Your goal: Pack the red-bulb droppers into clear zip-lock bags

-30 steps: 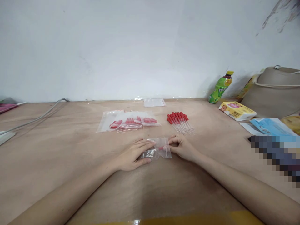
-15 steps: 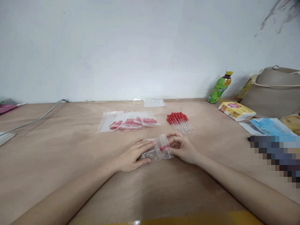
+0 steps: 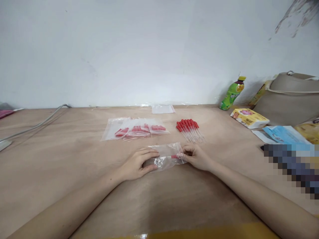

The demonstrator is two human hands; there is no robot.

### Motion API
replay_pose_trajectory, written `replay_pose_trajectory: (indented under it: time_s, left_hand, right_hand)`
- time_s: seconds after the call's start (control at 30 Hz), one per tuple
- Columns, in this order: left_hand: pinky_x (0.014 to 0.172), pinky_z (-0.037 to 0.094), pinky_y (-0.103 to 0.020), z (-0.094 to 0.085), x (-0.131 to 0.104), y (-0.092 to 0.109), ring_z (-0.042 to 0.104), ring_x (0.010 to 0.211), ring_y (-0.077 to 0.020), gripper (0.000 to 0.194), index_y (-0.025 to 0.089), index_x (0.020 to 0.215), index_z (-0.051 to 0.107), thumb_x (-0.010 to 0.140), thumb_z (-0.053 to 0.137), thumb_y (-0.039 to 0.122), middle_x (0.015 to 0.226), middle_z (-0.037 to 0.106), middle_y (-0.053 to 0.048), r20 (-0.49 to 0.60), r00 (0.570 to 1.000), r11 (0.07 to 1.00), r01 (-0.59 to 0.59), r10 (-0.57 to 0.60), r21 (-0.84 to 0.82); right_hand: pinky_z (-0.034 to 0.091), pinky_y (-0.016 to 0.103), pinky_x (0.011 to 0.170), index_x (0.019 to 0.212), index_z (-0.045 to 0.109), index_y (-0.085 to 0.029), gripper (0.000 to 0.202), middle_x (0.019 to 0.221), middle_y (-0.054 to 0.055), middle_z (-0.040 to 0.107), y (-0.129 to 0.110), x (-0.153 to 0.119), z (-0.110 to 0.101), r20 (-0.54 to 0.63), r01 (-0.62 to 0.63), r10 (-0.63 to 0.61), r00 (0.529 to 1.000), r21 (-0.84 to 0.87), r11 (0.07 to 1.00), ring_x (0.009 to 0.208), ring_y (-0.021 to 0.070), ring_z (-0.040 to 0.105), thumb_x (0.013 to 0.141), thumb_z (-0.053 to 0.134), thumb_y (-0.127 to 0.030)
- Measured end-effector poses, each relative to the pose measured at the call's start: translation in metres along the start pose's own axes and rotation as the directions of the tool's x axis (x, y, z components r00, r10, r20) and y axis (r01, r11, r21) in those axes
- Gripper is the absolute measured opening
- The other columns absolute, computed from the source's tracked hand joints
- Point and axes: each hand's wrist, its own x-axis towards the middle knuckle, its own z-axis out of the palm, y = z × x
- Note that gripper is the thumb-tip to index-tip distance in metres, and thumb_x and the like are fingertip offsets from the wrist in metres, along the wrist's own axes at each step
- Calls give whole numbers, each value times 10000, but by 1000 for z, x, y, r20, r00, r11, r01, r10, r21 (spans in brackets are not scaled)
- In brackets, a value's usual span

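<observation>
A clear zip bag (image 3: 164, 151) lies flat between my hands. Inside it is one dropper with a red bulb (image 3: 173, 156), the bulb towards the bag's right end. My left hand (image 3: 139, 162) grips the bag's left end, fingers above and thumb below. At the right end, my right hand (image 3: 195, 157) pinches the bag by its zip edge, close to the bulb; whether the fingertips also touch the bulb I cannot tell. Beyond that hand, several red-bulbed droppers (image 3: 189, 127) lie in a fanned row. Several filled zip bags (image 3: 136, 129) overlap farther left.
A flat white packet (image 3: 163, 109) lies by the wall. On the right stand a green bottle (image 3: 233, 94), a yellow tissue pack (image 3: 249, 118) and a grey bag (image 3: 286, 99), with a blue packet (image 3: 286, 134) nearer. A cable (image 3: 42, 122) runs along the left.
The bag between my hands now lies flatter and more stretched out. My left hand has shifted slightly left, and my right fingers have closed together at the bag's right edge.
</observation>
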Motion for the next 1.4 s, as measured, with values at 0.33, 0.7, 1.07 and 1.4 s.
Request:
replay_pose_trajectory:
  time_s: [0.33, 0.7, 1.07, 1.4]
  left_hand:
    - [956, 388, -364, -1, -2, -1, 497, 1108, -203, 233, 197, 1075, 545, 876, 502, 309, 1173, 560, -72, 15, 1000, 999, 23, -22, -36]
    - [939, 386, -373, -6, -2, 2, 473, 1129, -220, 140, 193, 950, 516, 873, 488, 306, 1203, 530, -88, 34, 999, 997, 18, -16, -78]
    - [920, 395, -335, -8, -2, 2, 476, 1134, -194, 67, 194, 891, 536, 867, 476, 211, 1197, 541, -66, 54, 997, 992, 61, -56, -107]
    - [960, 382, -372, -5, -2, -1, 475, 1136, -205, 189, 197, 1044, 528, 864, 501, 247, 1216, 527, -77, 31, 1000, 997, 5, -3, -72]
  right_hand:
    - [423, 312, 839, 817, 692, -216, 228, 986, 51, 557, -4, -1, -20, 242, 188, -166, 956, -72, 980, 915, 151, 540, 828, 515, -360]
    - [351, 230, 530, 704, 632, -179, 147, 644, 12, 610, 6, 42, -55, -430, -303, 69, 900, -504, 809, 586, 124, 519, 709, 562, -307]
    - [372, 245, 518, 615, 649, -178, 173, 701, 81, 659, 4, 94, -54, -601, -656, 339, 724, -447, 609, 661, 189, 604, 651, 600, -340]
    - [348, 232, 486, 559, 594, -164, 71, 611, 48, 601, 6, 101, -59, -608, -675, 435, 664, -237, 699, 580, 145, 551, 575, 648, -208]
